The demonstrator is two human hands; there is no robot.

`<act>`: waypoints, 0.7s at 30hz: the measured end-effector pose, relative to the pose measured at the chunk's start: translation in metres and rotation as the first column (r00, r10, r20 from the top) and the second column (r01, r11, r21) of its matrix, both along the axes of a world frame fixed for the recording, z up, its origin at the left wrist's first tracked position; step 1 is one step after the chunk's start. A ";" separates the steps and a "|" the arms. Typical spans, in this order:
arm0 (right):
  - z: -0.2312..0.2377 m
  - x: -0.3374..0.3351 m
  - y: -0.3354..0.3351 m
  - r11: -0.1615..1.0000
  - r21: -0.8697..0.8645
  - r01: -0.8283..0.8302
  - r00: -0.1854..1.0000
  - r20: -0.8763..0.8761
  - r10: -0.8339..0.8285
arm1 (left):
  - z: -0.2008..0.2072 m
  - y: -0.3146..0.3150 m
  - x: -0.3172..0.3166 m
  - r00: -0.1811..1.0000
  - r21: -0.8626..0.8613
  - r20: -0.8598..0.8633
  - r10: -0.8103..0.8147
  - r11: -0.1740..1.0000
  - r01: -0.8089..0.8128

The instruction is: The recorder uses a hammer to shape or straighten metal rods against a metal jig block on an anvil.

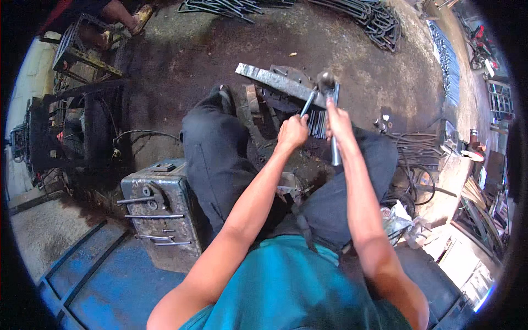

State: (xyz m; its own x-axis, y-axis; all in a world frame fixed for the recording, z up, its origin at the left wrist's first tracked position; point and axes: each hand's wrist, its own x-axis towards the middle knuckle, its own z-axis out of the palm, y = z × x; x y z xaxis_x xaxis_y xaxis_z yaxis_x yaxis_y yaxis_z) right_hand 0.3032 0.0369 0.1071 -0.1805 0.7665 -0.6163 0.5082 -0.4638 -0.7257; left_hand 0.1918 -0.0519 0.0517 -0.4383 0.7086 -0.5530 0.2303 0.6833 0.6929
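My left hand is closed around a short metal rod, whose far end rests at the edge of a thick, worn steel bar. A hammer is gripped in my right hand; its head is over the right end of the bar, close to the rod's tip. The hammer's handle sticks out below my fist. Between my hands lies a row of similar short rods. Whether the hammer head touches the rod or the bar, I cannot tell.
At my left stands a metal box with rods on its side. Bent rods lie in piles at the far side and right. A dark machine frame stands far left, near another person's leg. A cable crosses the floor.
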 end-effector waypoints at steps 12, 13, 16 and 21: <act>0.028 0.018 -0.019 0.988 -0.142 0.058 0.906 -0.409 -0.112 | 0.005 -0.024 -0.065 0.895 0.233 0.236 0.378 0.873 -0.430; 0.021 0.016 -0.021 0.980 -0.194 0.055 0.920 -0.370 -0.125 | 0.018 -0.025 -0.068 0.859 0.246 0.303 0.413 0.837 -0.490; 0.002 0.003 -0.027 0.969 -0.232 0.079 0.929 -0.335 -0.156 | 0.037 -0.026 -0.088 0.787 0.274 0.389 0.480 0.755 -0.596; 0.001 -0.006 -0.025 0.984 -0.178 0.010 0.942 -0.327 -0.069 | 0.006 -0.021 -0.174 0.850 0.334 -0.043 0.526 0.809 -0.484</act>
State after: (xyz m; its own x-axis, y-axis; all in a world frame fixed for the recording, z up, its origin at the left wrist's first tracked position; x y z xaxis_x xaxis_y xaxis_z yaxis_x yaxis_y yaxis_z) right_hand 0.2972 0.0121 0.1078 -0.3683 0.6653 -0.6494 0.2314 -0.6109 -0.7571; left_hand 0.0174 -0.0729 0.0573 -0.8315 0.4883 -0.2648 0.0113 0.4914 0.8709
